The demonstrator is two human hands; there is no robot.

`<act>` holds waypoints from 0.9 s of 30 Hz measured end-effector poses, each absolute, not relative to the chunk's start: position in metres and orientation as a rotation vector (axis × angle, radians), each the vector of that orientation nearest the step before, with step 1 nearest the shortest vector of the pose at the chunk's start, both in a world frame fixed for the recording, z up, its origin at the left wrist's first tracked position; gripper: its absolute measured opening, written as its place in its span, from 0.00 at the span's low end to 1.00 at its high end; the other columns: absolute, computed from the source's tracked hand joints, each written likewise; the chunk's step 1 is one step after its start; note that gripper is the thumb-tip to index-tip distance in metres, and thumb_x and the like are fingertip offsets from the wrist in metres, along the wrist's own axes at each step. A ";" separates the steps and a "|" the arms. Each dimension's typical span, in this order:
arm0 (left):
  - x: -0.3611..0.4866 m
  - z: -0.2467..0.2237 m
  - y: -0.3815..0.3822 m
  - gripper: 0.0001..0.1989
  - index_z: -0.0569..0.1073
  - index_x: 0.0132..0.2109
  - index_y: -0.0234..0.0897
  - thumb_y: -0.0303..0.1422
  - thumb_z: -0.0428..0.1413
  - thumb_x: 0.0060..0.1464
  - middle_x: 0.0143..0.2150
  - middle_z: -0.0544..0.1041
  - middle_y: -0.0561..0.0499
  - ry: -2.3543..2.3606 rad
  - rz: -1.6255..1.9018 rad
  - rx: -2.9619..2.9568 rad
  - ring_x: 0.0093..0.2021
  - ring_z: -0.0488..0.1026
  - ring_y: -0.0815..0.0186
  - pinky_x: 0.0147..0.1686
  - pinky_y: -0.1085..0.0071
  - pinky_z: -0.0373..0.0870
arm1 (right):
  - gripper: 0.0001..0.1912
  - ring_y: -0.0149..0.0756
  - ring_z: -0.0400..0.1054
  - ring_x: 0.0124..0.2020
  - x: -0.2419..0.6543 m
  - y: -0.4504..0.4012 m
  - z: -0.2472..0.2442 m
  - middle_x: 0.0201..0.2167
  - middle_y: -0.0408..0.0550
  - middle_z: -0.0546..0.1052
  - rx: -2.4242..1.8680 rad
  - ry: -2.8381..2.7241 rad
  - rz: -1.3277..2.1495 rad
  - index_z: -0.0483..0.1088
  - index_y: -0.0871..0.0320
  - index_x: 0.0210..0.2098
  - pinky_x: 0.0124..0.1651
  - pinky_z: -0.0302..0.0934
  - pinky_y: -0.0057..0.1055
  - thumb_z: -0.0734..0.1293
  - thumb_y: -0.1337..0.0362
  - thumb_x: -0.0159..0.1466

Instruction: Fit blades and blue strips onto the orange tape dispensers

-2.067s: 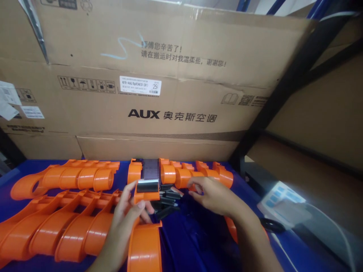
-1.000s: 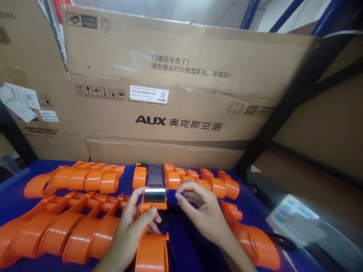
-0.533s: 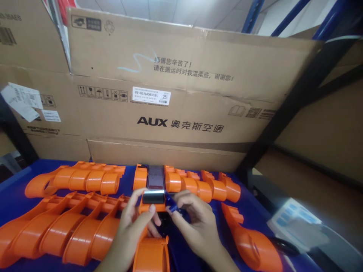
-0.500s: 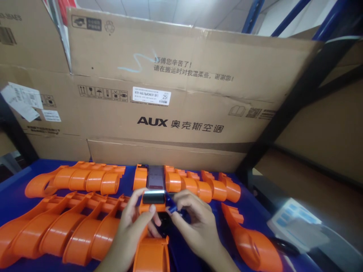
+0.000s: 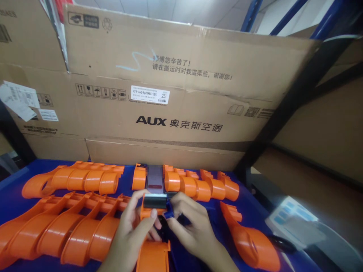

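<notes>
My left hand (image 5: 135,228) grips an orange tape dispenser (image 5: 146,214), thumb on its front edge. A black roller (image 5: 154,203) and a pale serrated blade (image 5: 155,195) face up at its far end. My right hand (image 5: 193,223) pinches a small dark blue plastic piece (image 5: 169,212) against the dispenser's right side; whether it is fitted there I cannot tell. Below my hands, an orange curved dispenser body (image 5: 153,257) shows, partly covered by my left hand. Beneath the fingers, a dark part is mostly hidden.
Rows of orange dispenser bodies (image 5: 76,230) lie on the blue surface (image 5: 244,219) to the left, with more (image 5: 195,189) at the back. A phone (image 5: 155,179) leans among them. One body (image 5: 252,241) lies at right, beside a blue-white package (image 5: 292,215). Cardboard (image 5: 170,147) walls the back.
The blue piece and my right fingers have tilted slightly against the dispenser's side. The dispenser has shifted a little toward me. The whole view has moved slightly.
</notes>
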State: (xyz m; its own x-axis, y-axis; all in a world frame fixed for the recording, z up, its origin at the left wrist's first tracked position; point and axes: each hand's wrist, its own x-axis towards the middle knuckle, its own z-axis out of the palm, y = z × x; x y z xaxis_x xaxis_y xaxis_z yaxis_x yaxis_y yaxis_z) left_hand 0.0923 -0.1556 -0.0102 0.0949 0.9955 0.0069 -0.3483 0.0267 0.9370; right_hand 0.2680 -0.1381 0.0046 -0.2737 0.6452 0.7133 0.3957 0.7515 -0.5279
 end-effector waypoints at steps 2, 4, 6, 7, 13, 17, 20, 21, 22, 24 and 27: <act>0.093 -0.009 -0.156 0.25 0.71 0.55 0.42 0.45 0.65 0.53 0.29 0.79 0.53 0.880 1.285 0.978 0.22 0.76 0.65 0.23 0.72 0.72 | 0.11 0.35 0.63 0.27 0.268 -0.138 0.005 0.27 0.43 0.69 -0.796 -1.902 0.290 0.60 0.53 0.29 0.28 0.57 0.30 0.64 0.71 0.65; 0.094 -0.009 -0.156 0.26 0.71 0.55 0.42 0.45 0.65 0.53 0.29 0.78 0.53 0.883 1.287 0.972 0.22 0.76 0.65 0.23 0.72 0.72 | 0.11 0.34 0.63 0.27 0.267 -0.138 0.004 0.27 0.43 0.69 -0.794 -1.904 0.290 0.60 0.53 0.29 0.28 0.57 0.30 0.64 0.71 0.65; 0.094 -0.011 -0.155 0.26 0.71 0.55 0.42 0.45 0.65 0.52 0.29 0.78 0.53 0.890 1.289 0.962 0.22 0.76 0.64 0.23 0.71 0.73 | 0.12 0.34 0.63 0.27 0.267 -0.138 0.004 0.27 0.43 0.68 -0.794 -1.907 0.292 0.59 0.53 0.29 0.28 0.56 0.30 0.65 0.71 0.65; 0.093 -0.012 -0.154 0.26 0.71 0.55 0.42 0.45 0.65 0.52 0.29 0.78 0.53 0.895 1.289 0.958 0.22 0.76 0.64 0.23 0.71 0.73 | 0.12 0.34 0.62 0.27 0.267 -0.137 0.003 0.26 0.43 0.68 -0.795 -1.909 0.292 0.59 0.53 0.29 0.28 0.56 0.30 0.65 0.70 0.66; 0.089 -0.022 -0.146 0.25 0.69 0.56 0.42 0.45 0.64 0.55 0.29 0.79 0.53 0.899 1.213 1.018 0.24 0.78 0.63 0.25 0.71 0.74 | 0.13 0.33 0.61 0.27 0.269 -0.133 0.003 0.26 0.42 0.66 -0.786 -1.961 0.303 0.57 0.53 0.28 0.28 0.54 0.29 0.63 0.70 0.67; 0.088 -0.024 -0.144 0.24 0.66 0.57 0.42 0.44 0.62 0.58 0.29 0.79 0.53 0.889 1.215 1.051 0.24 0.78 0.63 0.26 0.70 0.75 | 0.14 0.34 0.62 0.27 0.272 -0.130 0.004 0.27 0.42 0.66 -0.782 -2.007 0.309 0.57 0.53 0.28 0.29 0.54 0.29 0.64 0.70 0.67; 0.087 -0.024 -0.145 0.23 0.66 0.58 0.43 0.44 0.61 0.59 0.30 0.79 0.53 0.882 1.209 1.071 0.25 0.78 0.63 0.27 0.69 0.76 | 0.14 0.34 0.62 0.27 0.273 -0.129 0.003 0.27 0.42 0.66 -0.792 -2.011 0.304 0.56 0.53 0.27 0.29 0.54 0.29 0.64 0.69 0.67; 0.087 -0.024 -0.145 0.23 0.65 0.58 0.43 0.44 0.61 0.60 0.30 0.79 0.53 0.882 1.208 1.076 0.25 0.78 0.63 0.27 0.69 0.76 | 0.14 0.34 0.62 0.28 0.273 -0.129 0.003 0.26 0.42 0.66 -0.792 -2.014 0.300 0.56 0.53 0.27 0.29 0.54 0.30 0.64 0.69 0.67; 0.088 -0.024 -0.145 0.23 0.66 0.58 0.43 0.44 0.61 0.60 0.30 0.79 0.53 0.882 1.207 1.077 0.25 0.78 0.63 0.28 0.70 0.76 | 0.14 0.34 0.61 0.28 0.272 -0.129 0.003 0.27 0.42 0.66 -0.791 -2.020 0.297 0.57 0.53 0.27 0.29 0.53 0.30 0.64 0.69 0.67; 0.088 -0.023 -0.146 0.23 0.66 0.57 0.43 0.44 0.61 0.59 0.30 0.79 0.53 0.883 1.207 1.072 0.25 0.78 0.63 0.28 0.70 0.76 | 0.15 0.34 0.61 0.28 0.271 -0.129 0.003 0.27 0.42 0.66 -0.792 -2.027 0.300 0.57 0.54 0.27 0.29 0.53 0.30 0.65 0.68 0.67; 0.090 -0.021 -0.147 0.22 0.69 0.55 0.42 0.44 0.63 0.56 0.29 0.79 0.53 0.876 1.208 1.033 0.24 0.78 0.64 0.26 0.71 0.75 | 0.15 0.34 0.61 0.29 0.269 -0.132 0.006 0.28 0.43 0.67 -0.800 -2.001 0.350 0.58 0.54 0.27 0.30 0.54 0.30 0.67 0.67 0.67</act>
State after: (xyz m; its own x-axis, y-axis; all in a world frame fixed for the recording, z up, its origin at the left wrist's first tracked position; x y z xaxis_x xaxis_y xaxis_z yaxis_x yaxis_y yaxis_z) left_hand 0.0898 -0.1470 -0.0211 0.1602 0.9871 0.0023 -0.3045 0.0472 0.9514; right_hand 0.2693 -0.1324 0.0055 -0.3631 0.6599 0.6578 0.3976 0.7482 -0.5312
